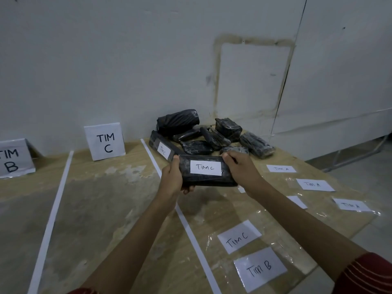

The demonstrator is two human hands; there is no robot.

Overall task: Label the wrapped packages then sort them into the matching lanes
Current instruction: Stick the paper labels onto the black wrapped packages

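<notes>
Near right corner of the beige wooden tabletop (106, 198): white paper label reading TIM B (259, 269), with a white paper label reading TIM C (239, 236) just beyond it. Mid-tabletop, the left hand (171, 179) and right hand (241, 168) each grip 1 end of a flat black plastic-wrapped package (206, 170), fingers curled round it. It is held over the white tape strip (191, 230), and its TIM C sticker faces up. Toward the right edge: 3 white TIM A labels (314, 184). Just behind, a second black package marked TIM C (162, 148). At the far edge, a pile of black wrapped packages (212, 134). Far left: standing TIM C sign (105, 141) and standing TIM B sign (12, 159).
</notes>
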